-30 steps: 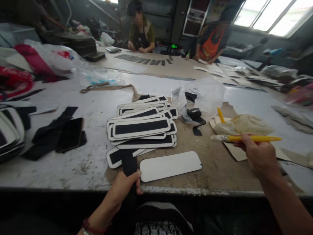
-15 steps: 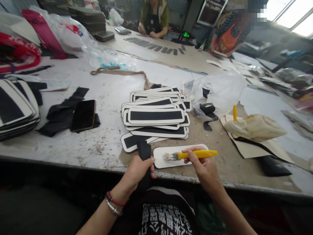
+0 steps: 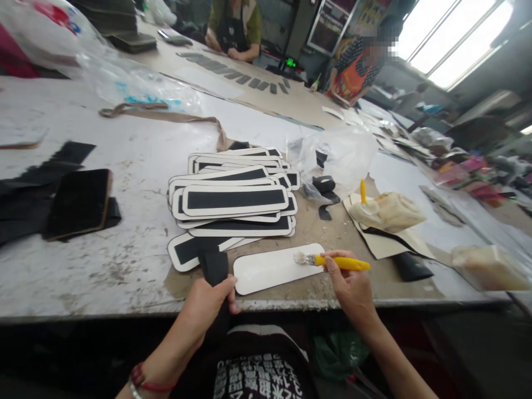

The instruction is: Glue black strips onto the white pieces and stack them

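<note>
Gripping a brush (image 3: 347, 264) in closed fingers, the right hand (image 3: 354, 288) has the bristles (image 3: 303, 258) over the right half of the panel (image 3: 270, 271). The left hand (image 3: 209, 303) clasps a strip (image 3: 214, 265) in curled fingers beside the panel, which lies between the pile (image 3: 235, 200) and the table (image 3: 137, 277) edge.

Wearer's hands: two, one left hand (image 3: 210, 302) and one right hand (image 3: 351, 282); one yellow brush (image 3: 343, 262), one held black strip (image 3: 215, 266), one plain white panel (image 3: 270, 270). Stacked panels (image 3: 235, 200) with black centres: at least eight by visible edges, overlap spoiling a full count; also one phone (image 3: 78, 202), one upright yellow handle (image 3: 363, 191), one yellowish block (image 3: 490, 267), at least two plastic bags (image 3: 353, 158). Farther off: two co-workers (image 3: 233, 33), one green lit sign (image 3: 290, 62), dark strips (image 3: 244, 81) roughly ten, too blurred to fix.
</note>
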A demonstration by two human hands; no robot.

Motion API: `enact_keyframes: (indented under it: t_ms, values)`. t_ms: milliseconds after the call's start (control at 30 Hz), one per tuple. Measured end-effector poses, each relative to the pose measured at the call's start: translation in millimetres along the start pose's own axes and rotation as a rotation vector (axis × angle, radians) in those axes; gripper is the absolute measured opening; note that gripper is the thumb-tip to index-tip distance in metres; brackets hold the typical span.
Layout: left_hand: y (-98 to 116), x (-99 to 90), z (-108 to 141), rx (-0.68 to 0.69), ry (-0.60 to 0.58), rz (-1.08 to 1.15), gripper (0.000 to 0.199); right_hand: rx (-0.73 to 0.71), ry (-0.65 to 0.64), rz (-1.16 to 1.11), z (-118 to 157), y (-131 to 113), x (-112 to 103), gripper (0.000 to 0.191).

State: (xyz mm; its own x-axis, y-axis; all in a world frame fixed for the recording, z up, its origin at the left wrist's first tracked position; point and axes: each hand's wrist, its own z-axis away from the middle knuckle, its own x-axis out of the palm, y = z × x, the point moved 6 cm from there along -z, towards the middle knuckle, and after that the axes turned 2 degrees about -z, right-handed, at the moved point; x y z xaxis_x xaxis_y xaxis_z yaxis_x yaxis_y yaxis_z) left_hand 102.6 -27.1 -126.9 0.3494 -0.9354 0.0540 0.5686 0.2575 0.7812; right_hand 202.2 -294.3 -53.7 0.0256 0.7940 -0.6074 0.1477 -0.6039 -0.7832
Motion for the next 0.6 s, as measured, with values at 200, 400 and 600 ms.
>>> enact_keyframes:
  t_ms: [200, 400, 600]
  values:
    - [0, -2.3, 0, -0.017, 0.03, -0.041, 0.033, -0.098, 0.085, 0.189, -8, 8, -34, 0.028]
    - [-5, -2.7, -2, -0.017, 0.02, -0.055, 0.033, -0.373, 0.104, 0.29, 7, -12, -27, 0.013]
    - [-6, -3.4, -3, 0.01, 0.033, -0.07, 0.033, -0.482, -0.028, 0.109, 41, -47, 10, 0.017]
